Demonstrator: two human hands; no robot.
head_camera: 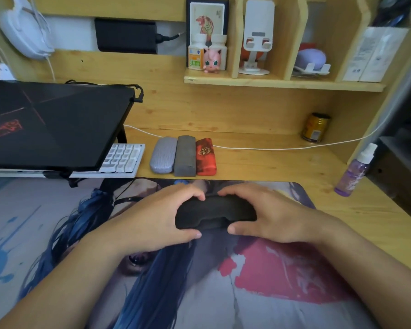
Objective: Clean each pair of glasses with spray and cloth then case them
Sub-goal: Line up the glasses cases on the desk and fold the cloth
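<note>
A black glasses case [215, 213] lies closed on the printed desk mat [271, 293], its long axis running left to right across the view, its flap seam facing the person. The left hand [157, 217] grips its left end, fingers [190, 193] curled over the far edge and thumb on the near edge; the right hand [268, 214] grips the right end the same way. Beyond the black glasses case, on the bare worktop [271, 162], three more closed cases stand side by side and touching, long axes pointing away from the person: a light grey case [163, 155], a dark grey case [185, 156] and a red case [205, 156]. Right of the black glasses case, well apart, a purple spray bottle [354, 172] stands upright at the worktop's edge.
</note>
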